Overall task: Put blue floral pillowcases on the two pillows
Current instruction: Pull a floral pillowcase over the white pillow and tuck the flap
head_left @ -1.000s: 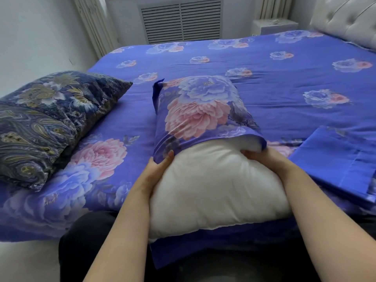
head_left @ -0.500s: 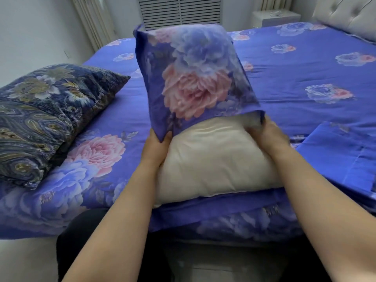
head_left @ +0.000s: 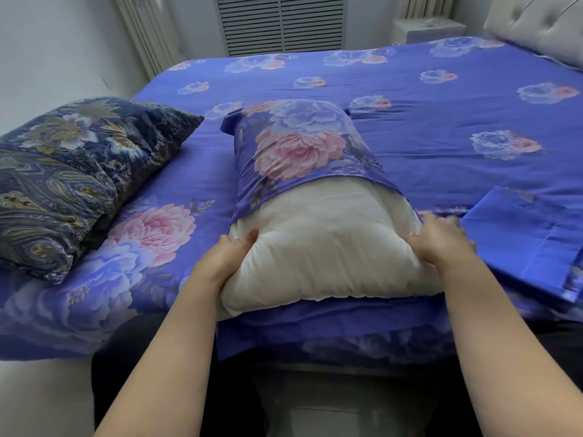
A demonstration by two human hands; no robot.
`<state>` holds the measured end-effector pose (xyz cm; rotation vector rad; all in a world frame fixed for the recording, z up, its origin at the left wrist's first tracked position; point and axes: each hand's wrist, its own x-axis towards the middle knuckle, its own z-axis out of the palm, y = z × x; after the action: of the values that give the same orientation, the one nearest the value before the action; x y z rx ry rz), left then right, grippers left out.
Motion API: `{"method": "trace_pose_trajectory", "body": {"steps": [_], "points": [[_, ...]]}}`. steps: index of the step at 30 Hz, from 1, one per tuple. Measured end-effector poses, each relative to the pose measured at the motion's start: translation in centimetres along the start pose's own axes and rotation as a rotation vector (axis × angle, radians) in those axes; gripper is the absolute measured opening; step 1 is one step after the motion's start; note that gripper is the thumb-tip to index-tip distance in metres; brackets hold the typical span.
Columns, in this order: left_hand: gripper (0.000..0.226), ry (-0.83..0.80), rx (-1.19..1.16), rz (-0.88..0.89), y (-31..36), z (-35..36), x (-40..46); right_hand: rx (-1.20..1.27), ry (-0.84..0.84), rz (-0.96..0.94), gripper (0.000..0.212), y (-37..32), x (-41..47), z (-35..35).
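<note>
The white pillow (head_left: 318, 247) lies flat near the edge of the bed (head_left: 441, 99), its far half tucked inside the floral pillowcase (head_left: 299, 146), near half bare. The case's open hem sits just beyond both sets of fingertips, not touching them.

Left hand (head_left: 225, 258) grips the pillow's left side, thumb on top digging into the fabric, other fingers curled underneath where I can't see them. Right hand (head_left: 441, 241) is on the right side, fingers curled over the edge and pressing in; it's a bit blurred, so I can't tell whether they're spread or together.

Well left of the left fingers is the second pillow (head_left: 79, 171), in a dark paisley cover, lying on the bed. Just right of the right fingers is a folded case (head_left: 523, 234), blue, flat on the sheet. Way beyond the fingertips there's a vent (head_left: 280, 23) in the wall, and a tufted headboard (head_left: 536, 26) off to the far right.
</note>
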<state>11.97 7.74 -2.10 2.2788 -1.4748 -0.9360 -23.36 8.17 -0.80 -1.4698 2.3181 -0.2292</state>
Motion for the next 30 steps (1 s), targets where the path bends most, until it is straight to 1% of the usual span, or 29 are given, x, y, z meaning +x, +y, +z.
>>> {"method": "trace_pose_trajectory", "body": {"steps": [1, 2, 4, 5, 6, 7, 9, 10, 11, 13, 16, 18, 20, 21, 23, 26, 28, 30], "points": [[0.087, 0.051, 0.112, 0.007, -0.2, 0.1, -0.1, -0.006, 0.107, -0.088, 0.056, -0.9, -0.5, -0.3], [0.08, 0.123, 0.193, 0.054, -0.3, 0.1, -0.4, 0.052, 0.228, -0.247, 0.056, -2.1, -1.1, -0.4], [0.062, 0.249, 0.279, 0.234, 0.0, 0.3, -1.3, 0.268, 0.43, -0.648, 0.052, -5.5, -3.2, -0.3], [0.055, 0.272, 0.286, 0.335, 0.2, 0.5, -1.7, 0.33, 0.454, -0.803, 0.05, -7.2, -4.3, 0.1], [0.051, 0.275, 0.283, 0.421, 0.2, 0.7, -2.1, 0.311, 0.415, -0.917, 0.054, -8.8, -5.5, 1.1], [0.052, 0.264, 0.295, 0.479, 0.0, 0.8, -2.3, 0.227, 0.296, -0.97, 0.064, -10.0, -6.6, 2.5], [0.059, 0.223, 0.416, 0.522, -0.6, 0.9, -2.7, -0.079, 0.022, -0.945, 0.084, -11.2, -8.3, 5.8], [0.062, 0.191, 0.507, 0.532, -1.0, 0.9, -3.0, -0.207, -0.047, -0.918, 0.092, -11.1, -8.6, 7.2], [0.064, 0.158, 0.593, 0.541, -1.7, 0.7, -3.3, -0.277, -0.064, -0.906, 0.099, -10.9, -8.6, 8.3], [0.069, 0.116, 0.713, 0.559, -3.0, 0.1, -3.6, -0.336, -0.036, -0.902, 0.108, -10.5, -8.7, 9.1], [0.089, 0.138, 0.853, 0.601, -4.4, -0.8, -3.6, -0.409, -0.01, -0.905, 0.118, -10.3, -9.2, 9.3], [0.106, 0.173, 0.908, 0.701, -4.6, -1.2, -3.2, -0.452, 0.004, -0.903, 0.124, -10.3, -9.8, 9.6], [0.115, 0.162, 0.965, 0.773, -4.3, -1.6, -2.8, -0.457, 0.008, -0.896, 0.128, -10.1, -10.2, 9.7], [0.114, 0.147, 0.978, 0.79, -4.2, -1.9, -2.6, -0.439, 0.011, -0.896, 0.129, -10.0, -10.3, 9.8], [0.103, 0.118, 0.948, 0.849, -4.0, -2.3, -2.2, -0.404, 0.024, -0.908, 0.128, -9.8, -10.7, 9.9], [0.077, 0.121, 0.714, 1.055, -3.7, -2.8, -1.5, -0.403, 0.035, -0.902, 0.122, -10.0, -11.2, 9.8], [0.058, 0.097, 0.556, 1.077, -3.3, -3.3, -1.1, -0.393, 0.033, -0.872, 0.119, -10.7, -11.4, 9.5], [0.047, 0.063, 0.457, 1.019, -2.2, -3.8, -1.3, -0.376, 0.033, -0.84, 0.12, -11.5, -11.7, 9.5]]}}
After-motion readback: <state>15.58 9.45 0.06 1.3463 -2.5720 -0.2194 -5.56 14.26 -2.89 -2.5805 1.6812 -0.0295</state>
